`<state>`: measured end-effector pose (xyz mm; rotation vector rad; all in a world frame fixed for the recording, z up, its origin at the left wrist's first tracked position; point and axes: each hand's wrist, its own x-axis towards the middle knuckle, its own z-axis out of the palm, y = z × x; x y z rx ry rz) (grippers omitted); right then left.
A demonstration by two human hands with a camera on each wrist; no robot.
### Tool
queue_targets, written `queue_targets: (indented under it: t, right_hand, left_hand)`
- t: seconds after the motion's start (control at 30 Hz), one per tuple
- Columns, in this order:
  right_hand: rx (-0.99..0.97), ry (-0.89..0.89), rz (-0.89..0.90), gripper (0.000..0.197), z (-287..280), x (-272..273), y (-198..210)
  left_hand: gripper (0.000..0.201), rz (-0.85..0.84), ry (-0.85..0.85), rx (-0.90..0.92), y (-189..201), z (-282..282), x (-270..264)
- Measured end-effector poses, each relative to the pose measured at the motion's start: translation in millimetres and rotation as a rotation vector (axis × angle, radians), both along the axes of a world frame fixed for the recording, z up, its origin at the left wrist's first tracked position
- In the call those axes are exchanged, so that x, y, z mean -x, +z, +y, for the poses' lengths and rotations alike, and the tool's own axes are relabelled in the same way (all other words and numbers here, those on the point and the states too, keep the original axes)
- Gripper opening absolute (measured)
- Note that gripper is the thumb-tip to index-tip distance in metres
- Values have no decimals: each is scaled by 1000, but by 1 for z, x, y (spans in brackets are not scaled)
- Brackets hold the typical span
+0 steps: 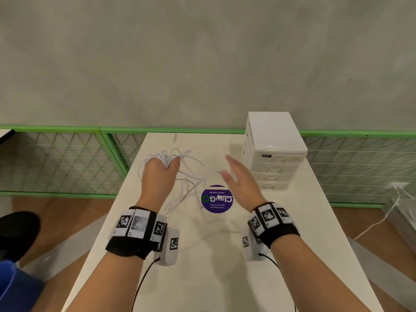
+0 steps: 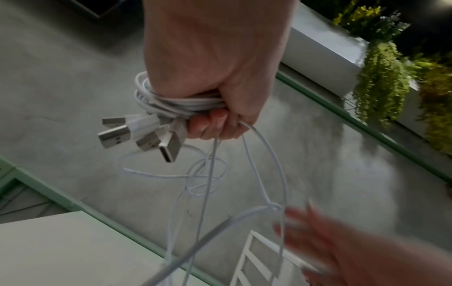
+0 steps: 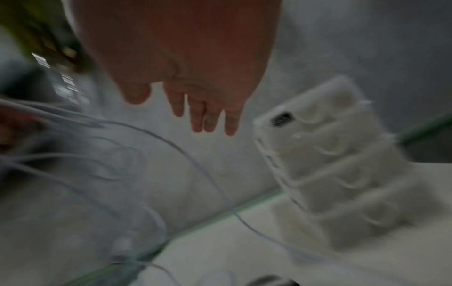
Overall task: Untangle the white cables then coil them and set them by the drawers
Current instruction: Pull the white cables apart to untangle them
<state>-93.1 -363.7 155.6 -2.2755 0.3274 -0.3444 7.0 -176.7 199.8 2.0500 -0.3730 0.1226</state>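
Note:
My left hand (image 1: 158,174) is raised over the white table (image 1: 180,278) and grips a bundle of white cables (image 1: 161,157) wound round its fingers. The left wrist view shows the wound cables (image 2: 181,101) with several USB plugs (image 2: 144,135) sticking out, and loose tangled strands (image 2: 208,174) hanging down to the table. My right hand (image 1: 239,180) hovers to the right with straight fingers (image 3: 210,118), holding nothing, close to one hanging strand (image 1: 202,174). The white drawer unit (image 1: 273,152) stands at the table's back right.
A round purple sticker (image 1: 217,199) lies mid-table under the strands. A green wire fence (image 1: 56,158) runs behind the table. Another white cable (image 1: 382,219) trails on the floor at the right. A blue bin (image 1: 15,287) sits at the lower left.

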Motion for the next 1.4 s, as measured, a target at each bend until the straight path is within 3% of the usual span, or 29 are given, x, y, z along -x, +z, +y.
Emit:
queue_targets:
  t: [0.07, 0.17, 0.37, 0.5, 0.6, 0.7, 0.77, 0.9, 0.97, 1.07, 1.13, 1.23, 1.3, 1.4]
  right_hand:
    - [70, 191, 45, 54, 22, -13, 12]
    - [-53, 209, 176, 39, 27, -18, 10]
    - [-276, 0, 128, 26, -18, 6, -17]
    - [-289, -326, 169, 24, -48, 34, -54]
    - [-289, -564, 381, 31, -62, 56, -89]
    - [-190, -618, 624, 38, -65, 66, -106]
    - [-137, -610, 562, 42, -56, 57, -98]
    - [7, -483, 24, 70, -27, 31, -50]
    - [184, -303, -102, 78, -15, 21, -24]
    - [320, 29, -75, 61, 1, 10, -3]
    - [188, 71, -54, 38, 3, 9, -5]
    - [-94, -207, 13, 30, -14, 15, -20]
    - [-77, -390, 107, 26, -35, 22, -33]
    - [-37, -515, 284, 24, -50, 29, -47]
  left_hand:
    - [47, 15, -24, -25, -1, -8, 4]
    - [49, -15, -31, -62, 1, -8, 6]
    - [42, 29, 86, -53, -6, 23, -10]
    - [43, 14, 94, -62, -9, 29, -12]
    - [45, 24, 105, -39, -10, 23, -10]
    - [48, 34, 99, -28, -7, 16, -8]
    - [49, 29, 63, -42, -6, 8, -2]
    - [49, 57, 2, -21, -11, -10, 11]
    - [48, 86, -12, -15, -14, -14, 14]
    - [47, 107, -53, -17, -13, -17, 19]
    - [45, 105, -68, -10, -12, -16, 20]
    - [40, 112, -40, 32, -10, -7, 16]
    - [44, 131, -13, 42, -9, 0, 13]
    - [48, 182, -50, 10, -10, 6, 14]
